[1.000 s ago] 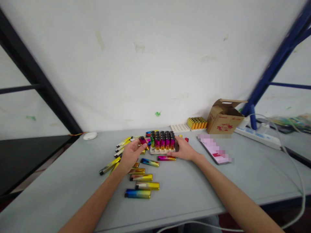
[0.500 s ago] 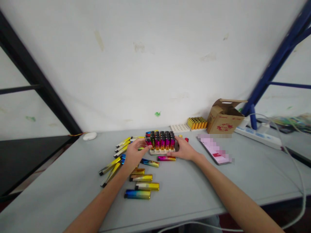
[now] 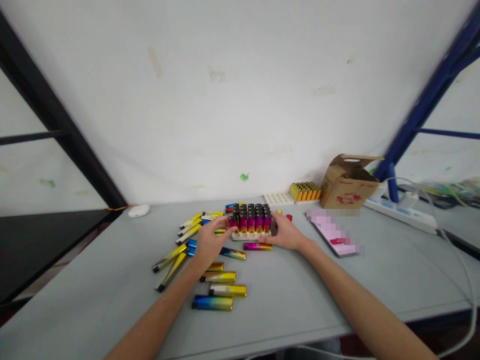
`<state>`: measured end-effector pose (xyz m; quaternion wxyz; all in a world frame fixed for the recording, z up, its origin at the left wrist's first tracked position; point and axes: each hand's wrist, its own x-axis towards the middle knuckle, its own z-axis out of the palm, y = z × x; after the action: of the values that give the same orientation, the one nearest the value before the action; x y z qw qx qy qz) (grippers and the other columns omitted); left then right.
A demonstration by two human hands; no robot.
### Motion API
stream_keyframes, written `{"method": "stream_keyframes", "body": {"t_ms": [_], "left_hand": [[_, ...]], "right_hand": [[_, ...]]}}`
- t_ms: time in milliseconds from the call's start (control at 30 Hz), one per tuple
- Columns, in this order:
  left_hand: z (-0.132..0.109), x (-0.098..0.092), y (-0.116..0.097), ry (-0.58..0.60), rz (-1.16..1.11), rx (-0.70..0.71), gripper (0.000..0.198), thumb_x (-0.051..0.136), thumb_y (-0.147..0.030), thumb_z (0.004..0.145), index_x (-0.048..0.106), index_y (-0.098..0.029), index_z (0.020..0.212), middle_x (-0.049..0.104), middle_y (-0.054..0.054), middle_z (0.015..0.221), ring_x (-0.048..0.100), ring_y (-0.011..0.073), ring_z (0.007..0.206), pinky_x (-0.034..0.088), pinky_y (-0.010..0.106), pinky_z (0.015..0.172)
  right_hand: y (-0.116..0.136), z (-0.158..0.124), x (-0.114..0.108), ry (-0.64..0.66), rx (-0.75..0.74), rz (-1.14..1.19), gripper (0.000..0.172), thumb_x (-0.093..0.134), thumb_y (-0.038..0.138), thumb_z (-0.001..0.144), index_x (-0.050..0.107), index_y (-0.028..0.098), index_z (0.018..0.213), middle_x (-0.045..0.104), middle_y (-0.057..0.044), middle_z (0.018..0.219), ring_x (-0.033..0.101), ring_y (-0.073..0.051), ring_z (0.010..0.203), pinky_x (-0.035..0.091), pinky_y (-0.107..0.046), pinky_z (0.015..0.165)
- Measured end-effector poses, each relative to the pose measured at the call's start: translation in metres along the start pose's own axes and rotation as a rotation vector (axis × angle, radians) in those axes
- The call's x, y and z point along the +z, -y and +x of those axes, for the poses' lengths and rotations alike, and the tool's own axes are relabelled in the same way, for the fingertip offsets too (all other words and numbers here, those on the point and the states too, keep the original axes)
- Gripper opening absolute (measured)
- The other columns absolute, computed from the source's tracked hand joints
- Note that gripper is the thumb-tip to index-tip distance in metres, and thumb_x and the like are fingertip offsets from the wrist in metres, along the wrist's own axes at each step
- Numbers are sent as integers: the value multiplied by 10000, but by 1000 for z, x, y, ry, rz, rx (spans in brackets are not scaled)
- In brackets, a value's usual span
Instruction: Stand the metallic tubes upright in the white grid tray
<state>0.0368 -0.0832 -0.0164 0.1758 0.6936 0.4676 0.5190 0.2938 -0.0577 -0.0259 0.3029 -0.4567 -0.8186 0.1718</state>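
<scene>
A white rack (image 3: 245,237) stands at the middle of the desk, filled with upright pink-and-orange lighters (image 3: 252,222) with black tops. My left hand (image 3: 212,240) is closed on a dark pink lighter (image 3: 233,221) at the rack's left front corner, almost upright; whether its lower end sits in a hole is hidden by my thumb. Against the rack's right end, my right hand (image 3: 284,231) grips with thumb in front and fingers behind. One pink-and-gold lighter (image 3: 257,246) lies flat just in front of the rack.
Several yellow, silver and blue lighters (image 3: 222,290) lie loose to the left and front. Behind stand a white holed tray (image 3: 278,199) and a tray of yellow lighters (image 3: 305,191). A cardboard box (image 3: 348,185), a phone (image 3: 332,232) and a power strip (image 3: 401,212) are at right.
The lighter in my left hand has gone from tilted to nearly upright at the rack's left front corner. My right hand stays on the rack's right end.
</scene>
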Motion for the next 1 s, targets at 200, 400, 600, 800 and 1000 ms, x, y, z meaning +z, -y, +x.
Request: {"method": "stream_keyframes", "body": {"t_ms": [200, 400, 600, 800, 1000], "left_hand": [[-1, -2, 3, -45, 199, 113, 241, 662, -433, 806, 724, -202, 839, 768, 50, 846, 712, 226, 777, 569, 363, 768], [-3, -6, 4, -22, 203, 76, 295, 674, -417, 795, 704, -196, 988, 760, 60, 905, 703, 219, 774, 567, 366, 788], [-1, -6, 6, 87, 225, 23, 502, 660, -426, 794, 601, -183, 1229, 706, 110, 1165, 669, 274, 1056, 504, 436, 966], [-1, -5, 13, 180, 247, 27, 434, 590, -415, 827, 658, -166, 1177, 696, 126, 1198, 628, 305, 1146, 459, 470, 1021], [1, -8, 11, 168, 277, 30, 459, 642, -389, 791, 658, -160, 1189, 697, 132, 1194, 639, 303, 1116, 475, 456, 995]], "right_hand": [[1, -1, 0, 0, 2, 14, 818, 787, 551, 650, 513, 146, 1306, 631, -159, 1203, 582, -313, 1103, 453, -439, 935], [-2, 2, -2, 18, -14, 32, 854, 795, 550, 638, 500, 139, 1327, 620, -166, 1245, 569, -320, 1132, 449, -448, 944], [-1, 4, -4, 26, -47, 61, 808, 815, 495, 638, 523, 170, 1317, 645, -140, 1224, 589, -313, 1102, 452, -442, 933], [5, 5, -8, 38, -59, 62, 790, 815, 490, 638, 544, 153, 1299, 639, -141, 1253, 578, -307, 1121, 429, -451, 977], [4, 6, -10, 32, -74, 23, 764, 821, 478, 632, 563, 177, 1285, 659, -125, 1202, 592, -306, 1086, 443, -439, 944]]}}
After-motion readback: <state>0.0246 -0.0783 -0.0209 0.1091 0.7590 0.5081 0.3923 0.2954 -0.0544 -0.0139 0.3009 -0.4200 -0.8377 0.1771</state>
